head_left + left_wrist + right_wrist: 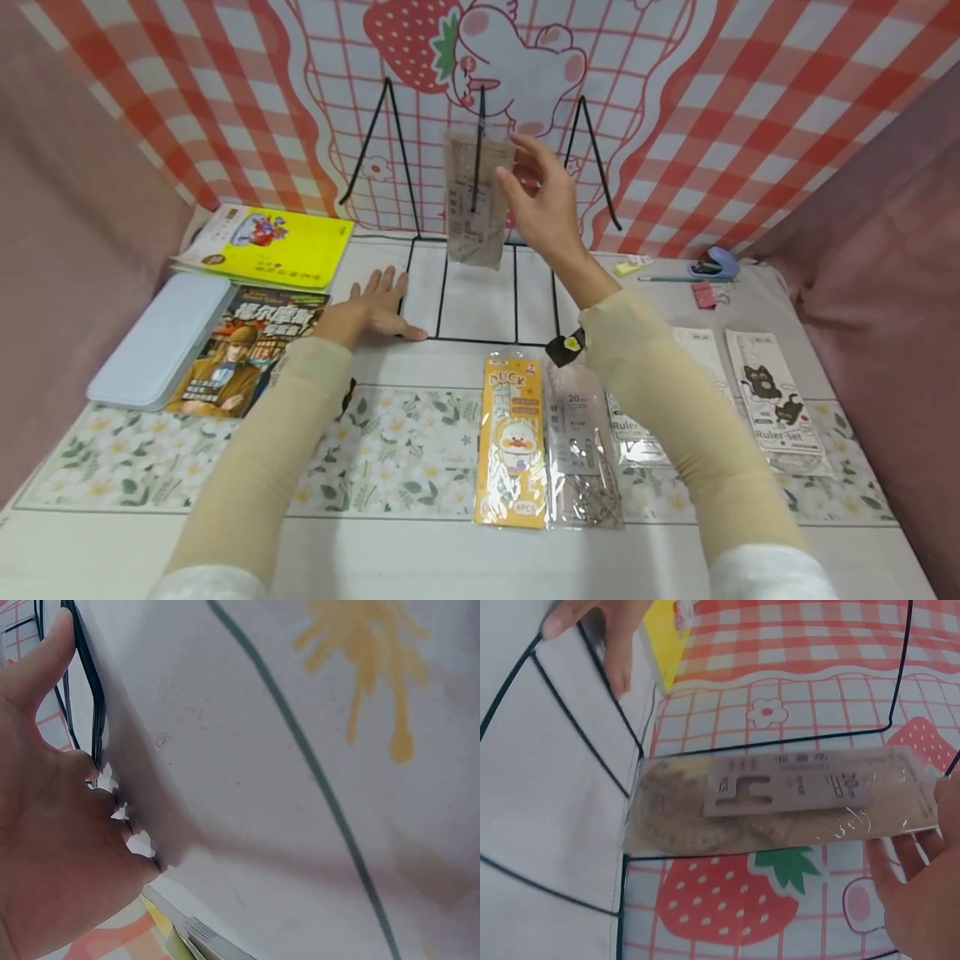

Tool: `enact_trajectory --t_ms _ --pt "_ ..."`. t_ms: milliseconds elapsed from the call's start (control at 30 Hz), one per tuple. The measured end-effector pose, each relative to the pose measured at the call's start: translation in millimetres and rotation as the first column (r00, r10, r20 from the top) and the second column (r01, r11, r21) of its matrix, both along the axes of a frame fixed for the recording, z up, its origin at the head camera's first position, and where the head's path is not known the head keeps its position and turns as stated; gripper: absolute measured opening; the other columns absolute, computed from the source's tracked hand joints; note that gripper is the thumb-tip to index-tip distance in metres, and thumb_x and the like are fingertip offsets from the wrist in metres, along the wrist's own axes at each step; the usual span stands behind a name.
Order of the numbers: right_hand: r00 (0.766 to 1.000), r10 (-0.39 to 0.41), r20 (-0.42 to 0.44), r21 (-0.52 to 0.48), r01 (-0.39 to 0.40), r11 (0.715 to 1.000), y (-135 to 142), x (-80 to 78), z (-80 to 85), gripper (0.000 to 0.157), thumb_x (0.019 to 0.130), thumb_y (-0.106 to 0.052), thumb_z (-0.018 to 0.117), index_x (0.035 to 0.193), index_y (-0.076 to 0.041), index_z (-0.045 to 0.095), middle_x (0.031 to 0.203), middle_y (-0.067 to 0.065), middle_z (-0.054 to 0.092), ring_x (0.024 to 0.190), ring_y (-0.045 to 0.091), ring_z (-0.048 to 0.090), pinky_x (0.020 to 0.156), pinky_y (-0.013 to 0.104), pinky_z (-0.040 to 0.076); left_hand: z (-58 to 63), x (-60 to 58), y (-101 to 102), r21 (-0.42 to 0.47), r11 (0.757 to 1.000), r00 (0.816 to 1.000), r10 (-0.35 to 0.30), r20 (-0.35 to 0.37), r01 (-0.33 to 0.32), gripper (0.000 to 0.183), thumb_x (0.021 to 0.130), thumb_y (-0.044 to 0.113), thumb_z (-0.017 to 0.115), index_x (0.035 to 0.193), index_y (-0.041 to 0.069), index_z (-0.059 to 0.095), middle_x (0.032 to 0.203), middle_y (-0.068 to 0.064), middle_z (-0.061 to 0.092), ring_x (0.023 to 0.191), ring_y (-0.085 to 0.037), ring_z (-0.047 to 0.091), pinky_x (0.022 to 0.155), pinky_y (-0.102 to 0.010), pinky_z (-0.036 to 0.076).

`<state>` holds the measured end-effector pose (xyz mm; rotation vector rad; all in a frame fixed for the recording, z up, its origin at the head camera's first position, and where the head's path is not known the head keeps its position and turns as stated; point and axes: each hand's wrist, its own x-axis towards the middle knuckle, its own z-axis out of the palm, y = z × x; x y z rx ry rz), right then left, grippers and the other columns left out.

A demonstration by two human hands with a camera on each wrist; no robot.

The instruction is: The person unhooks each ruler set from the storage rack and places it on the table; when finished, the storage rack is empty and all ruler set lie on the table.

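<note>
A clear-packed ruler set [476, 200] hangs upright at the middle hook of a black wire display rack [480, 342]; the hook's wire passes in front of it. At the pack's upper right edge, my right hand [546, 196] holds it, thumb in front and fingers partly behind. In the right wrist view, the same pack [787, 799] stretches sideways, with the right hand [922, 889] at its top end. My left hand [372, 304] rests with spread fingers on the left side of the rack's base. The left wrist view shows that hand's [60, 832] thumb touching the black wire.
Nearer me lie a yellow duck ruler pack [513, 442], another clear ruler pack [582, 450] and a cat ruler pack [776, 392]. A yellow book [300, 250], comic-style book [240, 354] and pale blue case [161, 342] sit left. A stapler [716, 262] and pink binder clip [705, 294] lie back right.
</note>
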<state>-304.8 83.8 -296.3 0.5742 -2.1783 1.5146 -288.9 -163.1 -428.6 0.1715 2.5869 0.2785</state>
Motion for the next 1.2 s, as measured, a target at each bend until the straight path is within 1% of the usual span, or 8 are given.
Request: enact_trajectory --t_ms 100,233,400,500,633,800,900,1200 --pt "0.999 -0.033 -0.036 -0.029 0.032 0.999 -8.5 -1.8 2.4 0.036 0.092 -0.01 0.063 0.128 -0.003 0.058 0.116 0.017 0.068 0.101 0.023 0.066 0.086 0.027 0.056 -0.2 -0.3 0.2 -0.002 1.0 1.0 0.003 0.001 -0.003 0.117 0.081 0.064 0.062 0.155 0.01 -0.01 0.162 -0.017 -0.022 0.151 -0.037 -0.018 0.122 -0.062 -0.007" --pt "0.996 -0.058 -0.073 -0.012 0.058 0.998 -12.4 -0.9 2.7 0.026 0.093 -0.005 0.059 0.119 -0.003 0.063 0.109 0.016 0.07 0.09 0.017 0.064 0.073 0.017 0.05 -0.4 0.1 0.1 -0.005 1.0 1.0 0.0 0.001 0.0 0.117 0.081 0.064 0.062 0.155 0.01 -0.01 0.162 -0.017 -0.022 0.151 -0.037 -0.018 0.122 -0.062 -0.006" --pt "0.997 -0.028 -0.072 -0.013 0.027 1.0 -8.9 9.1 2.9 0.025 0.092 0.003 0.057 0.116 -0.001 0.063 0.095 0.017 0.066 0.075 0.011 0.057 0.062 0.014 0.048 1.1 1.6 0.4 -0.009 1.0 1.0 -0.015 0.0 0.015 0.116 0.082 0.064 0.061 0.155 0.01 -0.01 0.162 -0.016 -0.022 0.151 -0.037 -0.018 0.122 -0.062 -0.006" --pt "0.998 0.018 -0.066 0.003 -0.018 1.0 -6.0 17.3 2.1 0.027 0.091 0.004 0.057 0.118 -0.002 0.062 0.091 0.017 0.063 0.072 0.011 0.056 0.061 0.015 0.05 2.3 2.1 0.6 -0.004 1.0 1.0 -0.018 -0.008 0.018 0.115 0.082 0.063 0.061 0.155 0.01 -0.01 0.162 -0.017 -0.021 0.152 -0.037 -0.018 0.122 -0.062 -0.006" --pt "0.993 0.09 -0.076 0.025 -0.088 0.996 -2.1 31.2 -1.0 0.028 0.092 0.003 0.057 0.12 0.001 0.06 0.098 0.018 0.065 0.073 0.012 0.059 0.063 0.016 0.054 2.6 2.2 0.2 0.002 1.0 1.0 -0.02 -0.019 0.02 0.111 0.084 0.055 0.062 0.156 0.009 -0.009 0.162 -0.017 -0.02 0.152 -0.037 -0.016 0.122 -0.062 -0.005" --pt "0.978 0.172 -0.117 0.048 -0.168 0.985 2.6 51.4 -3.5 0.029 0.092 0.003 0.058 0.121 0.001 0.059 0.102 0.018 0.066 0.076 0.015 0.063 0.065 0.019 0.057 2.7 2.2 -1.2 -0.007 0.999 0.999 -0.036 -0.008 0.036 0.102 0.088 0.042 0.06 0.155 0.009 -0.01 0.162 -0.017 -0.021 0.152 -0.038 -0.017 0.122 -0.062 -0.005" --pt "0.967 0.221 -0.124 0.055 -0.216 0.975 4.8 62.5 -2.5 0.03 0.091 0.004 0.058 0.122 0.002 0.059 0.101 0.019 0.067 0.078 0.017 0.064 0.066 0.022 0.059 2.8 1.7 -2.5 -0.012 0.999 0.999 -0.04 -0.003 0.04 0.101 0.089 0.04 0.059 0.155 0.009 -0.011 0.162 -0.017 -0.022 0.152 -0.038 -0.017 0.122 -0.062 -0.006" --pt "0.953 0.273 -0.132 0.046 -0.269 0.962 9.3 92.2 -0.8 0.029 0.09 0.007 0.058 0.119 0.006 0.06 0.099 0.02 0.067 0.084 0.01 0.068 0.067 0.025 0.061 3.3 0.0 -3.7 -0.016 0.997 0.997 -0.081 -0.006 0.081 0.096 0.09 0.036 0.053 0.155 0.008 -0.012 0.162 -0.018 -0.022 0.151 -0.04 -0.017 0.121 -0.064 -0.006"
